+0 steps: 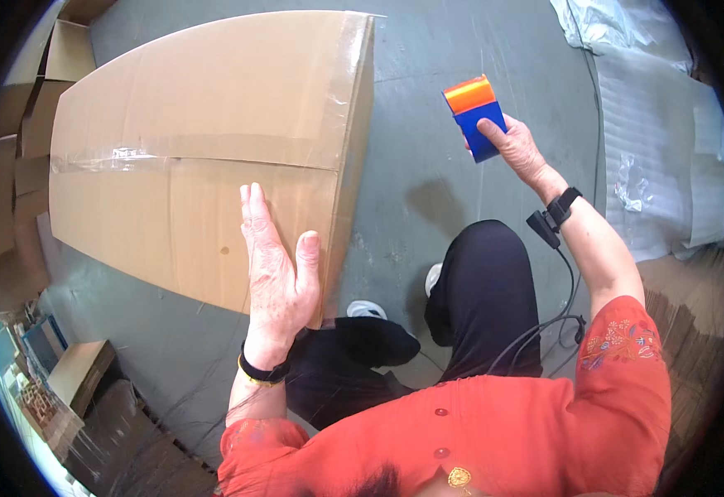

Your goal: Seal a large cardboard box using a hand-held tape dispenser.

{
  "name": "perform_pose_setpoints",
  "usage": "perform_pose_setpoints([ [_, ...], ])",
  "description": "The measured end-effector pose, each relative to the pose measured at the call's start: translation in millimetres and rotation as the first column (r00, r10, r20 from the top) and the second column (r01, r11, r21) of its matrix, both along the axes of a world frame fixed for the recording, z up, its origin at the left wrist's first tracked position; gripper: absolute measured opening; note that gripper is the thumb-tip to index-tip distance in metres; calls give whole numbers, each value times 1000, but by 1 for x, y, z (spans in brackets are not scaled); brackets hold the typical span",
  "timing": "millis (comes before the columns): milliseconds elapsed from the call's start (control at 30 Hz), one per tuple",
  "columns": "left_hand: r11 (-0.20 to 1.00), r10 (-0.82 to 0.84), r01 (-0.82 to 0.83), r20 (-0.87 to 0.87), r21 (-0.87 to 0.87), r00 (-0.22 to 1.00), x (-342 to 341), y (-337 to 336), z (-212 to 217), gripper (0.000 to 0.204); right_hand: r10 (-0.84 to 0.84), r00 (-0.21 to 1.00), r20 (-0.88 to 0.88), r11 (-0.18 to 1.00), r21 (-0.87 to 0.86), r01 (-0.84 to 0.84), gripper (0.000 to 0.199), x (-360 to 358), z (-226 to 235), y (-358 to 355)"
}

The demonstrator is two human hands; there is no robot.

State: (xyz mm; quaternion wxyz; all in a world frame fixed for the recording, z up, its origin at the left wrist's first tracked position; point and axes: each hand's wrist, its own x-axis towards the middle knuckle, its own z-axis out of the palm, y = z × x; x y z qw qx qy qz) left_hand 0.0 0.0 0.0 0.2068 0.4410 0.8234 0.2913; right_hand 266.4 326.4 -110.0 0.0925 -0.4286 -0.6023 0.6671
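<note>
The left hand [275, 265] lies flat and open, fingers together, on the smooth top of a large brown cardboard box [204, 149] sealed with glossy clear tape; it grips nothing. The right hand [515, 145] is closed round a blue-and-orange plastic tape dispenser [475, 116], raised over the grey concrete floor [428, 166], just beside the box's right edge.

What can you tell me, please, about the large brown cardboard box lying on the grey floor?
The large brown cardboard box lies flat on the grey floor, its broad top face up and flaps shut. Clear glossy tape runs along the middle seam from the left edge across, and a wider strip follows the right edge near the corner. A small round hole shows in the near panel. The left hand rests flat, fingers straight, on the near right corner. The right hand is clear of it, holding a blue-and-orange tape dispenser.
</note>
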Motion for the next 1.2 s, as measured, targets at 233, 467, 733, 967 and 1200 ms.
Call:
perform_pose_setpoints([
  [233, 991, 59, -84, 223, 101, 973, -16, -11, -6, 83, 147, 984, -98, 848, 524, -75, 43, -55, 69, 31],
  [467, 991, 72, -91, 177, 102, 982, -12, -20, -6, 88, 518, 829, 213, 207, 908, -363, 56, -194, 147, 9],
  [733, 985, 98, -122, 181, 125, 978, -14, -23, -16, 86, 577, 659, 482, -103, 844, -527, 67, -283, 128, 0],
  [967, 984, 85, -107, 158, 141, 984, -15, -21, -17, 84, 514, 678, 526, -232, 846, -481, 55, -300, 118, -8],
  [1200, 987, 94, -116, 176, 115, 980, -16, -20, -17, 80, 616, 724, 310, 68, 895, -441, 63, -288, 152, -24],
])
